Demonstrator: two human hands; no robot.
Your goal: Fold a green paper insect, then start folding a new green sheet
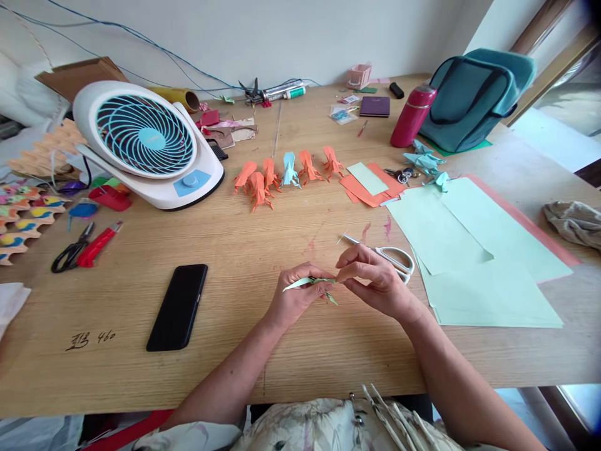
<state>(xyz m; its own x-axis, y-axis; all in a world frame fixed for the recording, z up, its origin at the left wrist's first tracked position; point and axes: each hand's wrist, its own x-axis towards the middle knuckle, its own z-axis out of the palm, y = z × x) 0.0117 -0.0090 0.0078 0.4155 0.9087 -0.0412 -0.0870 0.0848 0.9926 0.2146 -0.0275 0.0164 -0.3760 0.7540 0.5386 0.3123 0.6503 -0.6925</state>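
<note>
My left hand (298,294) pinches a narrow piece of folded light green paper (300,284), with one flap sticking out to the left and a small tip pointing down. At the paper's right end my right hand (375,282) is closed, thumb and index finger on its tip. White-handled scissors (397,257) lie behind my right hand, partly covered by it. Farther back stand several folded orange paper figures (258,191) shaped like insects, and a light blue paper figure (290,169) among them.
Light green sheets (488,294) lie at the right, near orange paper pieces (369,188) and keys (404,175). A black phone (177,307), a red cutter (98,245) and a white fan (145,144) are on the left. A red bottle (413,116) and teal bag (469,100) stand back right.
</note>
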